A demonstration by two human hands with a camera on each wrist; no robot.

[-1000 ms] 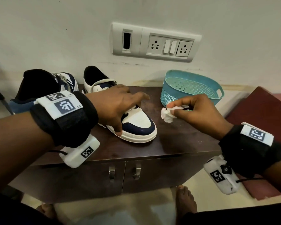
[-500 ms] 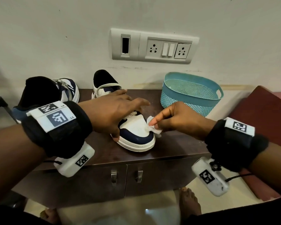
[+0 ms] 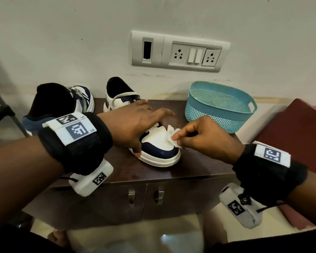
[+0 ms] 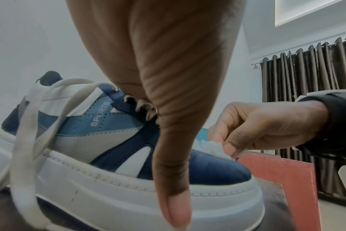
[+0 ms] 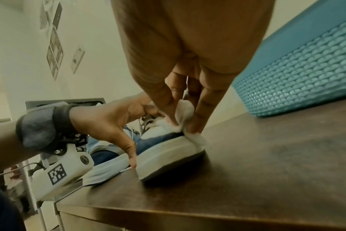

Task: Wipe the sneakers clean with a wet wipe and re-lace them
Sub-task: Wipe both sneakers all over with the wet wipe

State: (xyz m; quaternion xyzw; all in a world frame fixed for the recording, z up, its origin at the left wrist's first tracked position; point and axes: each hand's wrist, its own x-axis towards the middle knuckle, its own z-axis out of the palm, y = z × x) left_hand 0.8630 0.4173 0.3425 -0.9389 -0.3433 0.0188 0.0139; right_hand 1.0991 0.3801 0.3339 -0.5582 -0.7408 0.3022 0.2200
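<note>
Dark cabinet top (image 3: 199,167) carries the sneaker (image 3: 159,152); my left hand (image 3: 133,123) spreads over its laces, bracing. My right hand (image 3: 204,137) pinches the wet wipe (image 3: 172,136) on the toe. Hard rubbing might skid the shoe toward the edge.

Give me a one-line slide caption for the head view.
Left hand steadies a white-and-navy sneaker on a dark wooden cabinet while right hand rubs a crumpled white wipe over its toe.
</note>
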